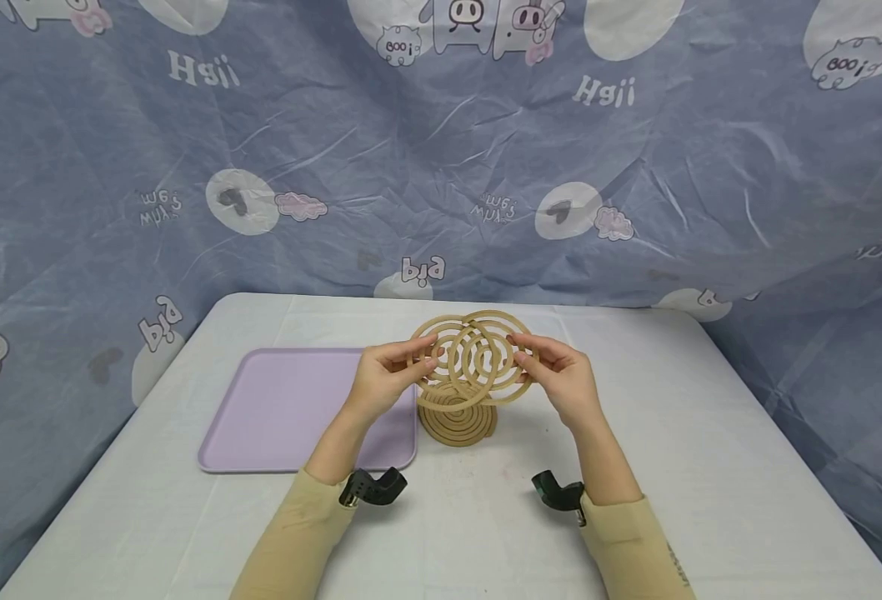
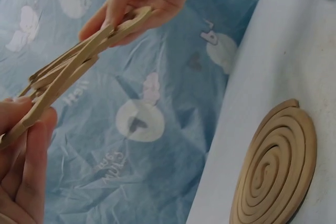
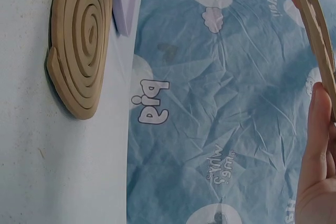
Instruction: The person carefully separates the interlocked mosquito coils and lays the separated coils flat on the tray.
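Note:
Two tan mosquito coils overlap in the air, their rings crossing in the middle in the head view. My left hand (image 1: 379,377) pinches the outer edge of the left coil (image 1: 448,407) between thumb and fingers. At the opposite side, the right hand (image 1: 567,382) pinches the right coil (image 1: 497,313) the same way. Edge-on in the left wrist view, the coils (image 2: 63,74) look thin and slightly parted. Below them a further spiral mosquito coil (image 1: 456,429) lies flat on the table, its upper part hidden behind the held ones.
A lilac tray (image 1: 283,408) lies on the left of the white-covered table (image 1: 711,467), its right edge close to the flat coil and partly behind my left forearm. A blue patterned cloth (image 1: 411,150) hangs behind the table. Small crumbs dot the table near the flat coil.

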`<state>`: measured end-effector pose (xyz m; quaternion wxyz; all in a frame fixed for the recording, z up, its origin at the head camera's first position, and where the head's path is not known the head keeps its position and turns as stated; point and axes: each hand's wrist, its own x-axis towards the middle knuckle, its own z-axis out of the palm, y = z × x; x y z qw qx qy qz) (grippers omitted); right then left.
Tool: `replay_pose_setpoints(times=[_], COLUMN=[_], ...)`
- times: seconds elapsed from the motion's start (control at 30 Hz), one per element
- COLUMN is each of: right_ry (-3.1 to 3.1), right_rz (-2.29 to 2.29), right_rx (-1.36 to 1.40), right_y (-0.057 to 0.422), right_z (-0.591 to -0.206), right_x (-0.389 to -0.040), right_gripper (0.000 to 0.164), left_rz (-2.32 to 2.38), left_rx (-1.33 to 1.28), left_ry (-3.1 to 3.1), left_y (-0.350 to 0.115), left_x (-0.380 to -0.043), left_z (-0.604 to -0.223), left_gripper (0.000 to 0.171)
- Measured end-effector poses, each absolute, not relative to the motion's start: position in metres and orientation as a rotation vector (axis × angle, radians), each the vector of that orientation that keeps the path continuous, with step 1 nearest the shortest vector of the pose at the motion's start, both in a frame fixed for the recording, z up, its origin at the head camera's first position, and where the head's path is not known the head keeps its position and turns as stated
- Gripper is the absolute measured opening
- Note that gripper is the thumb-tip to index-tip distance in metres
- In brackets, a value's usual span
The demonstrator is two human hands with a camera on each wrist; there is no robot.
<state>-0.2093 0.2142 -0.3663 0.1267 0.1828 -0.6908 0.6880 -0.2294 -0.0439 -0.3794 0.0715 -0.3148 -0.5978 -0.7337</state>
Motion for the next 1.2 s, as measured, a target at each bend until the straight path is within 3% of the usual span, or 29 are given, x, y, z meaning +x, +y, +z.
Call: replay_pose_setpoints(times=[0.3, 0.5, 0.67, 1.2], right_ry=[-1.935, -2.223, -2.371, -2.226], right_rz=[2.032, 1.986, 1.922, 1.898], right_rx=[0.542, 0.814, 1.021, 0.730], right_y=[0.213, 0.234, 0.241, 0.237], right_z=[-0.365, -0.364, -0.363, -0.358], right_x=[-0.208, -0.205, -0.206, -0.202], right_gripper=[0.031, 0.025, 0.021, 0.019], left_rz=[-2.220, -2.184, -2.139, -2.152], left_rx=[-0.873, -1.254, -1.469, -1.168], left_ry=[-1.783, -2.099, -2.238, -2.165], left_y=[-0.039, -0.060, -0.064, -0.060], left_x=[-0.229, -0.227, -0.226, -0.225], left_z=[-0.382, -0.379, -0.376, -0.373], left_gripper=[0.033, 0.022, 0.023, 0.026])
